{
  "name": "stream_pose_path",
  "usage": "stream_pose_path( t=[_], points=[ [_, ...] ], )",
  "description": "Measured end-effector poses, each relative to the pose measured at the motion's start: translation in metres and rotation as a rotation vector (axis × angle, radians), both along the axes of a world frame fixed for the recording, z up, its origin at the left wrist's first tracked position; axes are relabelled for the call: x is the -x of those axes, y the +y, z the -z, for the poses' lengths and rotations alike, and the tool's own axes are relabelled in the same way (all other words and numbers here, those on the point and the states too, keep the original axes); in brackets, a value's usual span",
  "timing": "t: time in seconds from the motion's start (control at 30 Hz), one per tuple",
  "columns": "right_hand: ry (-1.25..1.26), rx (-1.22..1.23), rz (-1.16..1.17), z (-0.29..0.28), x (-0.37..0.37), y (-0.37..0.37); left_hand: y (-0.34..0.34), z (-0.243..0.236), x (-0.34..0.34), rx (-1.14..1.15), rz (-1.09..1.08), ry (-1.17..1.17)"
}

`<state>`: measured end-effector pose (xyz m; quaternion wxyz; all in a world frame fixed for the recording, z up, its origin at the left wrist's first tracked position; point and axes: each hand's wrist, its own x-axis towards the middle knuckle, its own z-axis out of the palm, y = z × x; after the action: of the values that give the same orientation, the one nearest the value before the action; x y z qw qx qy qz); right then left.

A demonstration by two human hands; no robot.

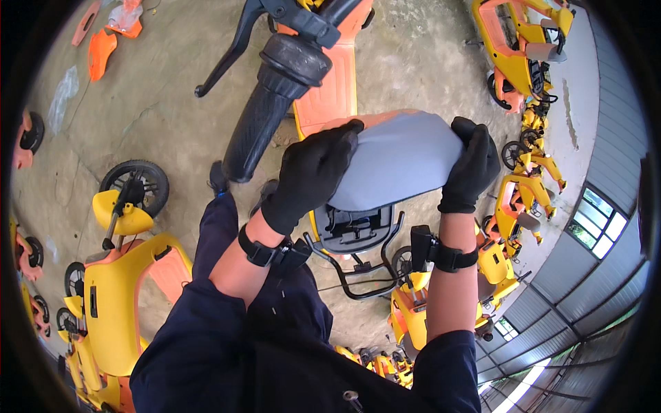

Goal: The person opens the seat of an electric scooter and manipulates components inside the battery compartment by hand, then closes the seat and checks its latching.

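A smooth grey scooter seat (406, 162) is between my two black-gloved hands, above the rear of a yellow and orange scooter. My left hand (313, 168) is closed on its left edge, fingers curled over the top. At the right edge, my right hand (474, 164) pinches the seat, with the thumb side toward me. Below the near edge shows a dark open compartment (354, 230), and behind it a black tubular rear rack (368, 282). The orange footboard (327, 89) of this scooter runs away beyond the seat. What lies under the seat's middle is hidden.
The black handlebar grip (258, 131) and brake lever (231, 55) reach in at upper left. Another yellow scooter (117, 296) stands close on my left. Several more line the right, near a wall with a window (597, 220). Orange panels (102, 54) lie on the floor.
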<state>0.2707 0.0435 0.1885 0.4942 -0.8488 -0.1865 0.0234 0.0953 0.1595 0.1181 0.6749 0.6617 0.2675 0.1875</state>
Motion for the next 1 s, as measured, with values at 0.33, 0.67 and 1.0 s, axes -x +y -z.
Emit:
stream_pose_path(
  t=[0.33,0.67,1.0],
  points=[
    [-0.108,0.000,-0.082,0.005,-0.004,0.004,-0.003,0.018,0.047,-0.201,0.024,-0.057],
    [-0.091,0.057,0.022,0.009,-0.003,0.016,-0.005,-0.021,0.020,-0.711,0.211,0.664],
    [-0.144,0.132,0.019,0.008,0.001,0.018,0.016,-0.002,0.053,-0.882,0.616,0.317]
  ],
)
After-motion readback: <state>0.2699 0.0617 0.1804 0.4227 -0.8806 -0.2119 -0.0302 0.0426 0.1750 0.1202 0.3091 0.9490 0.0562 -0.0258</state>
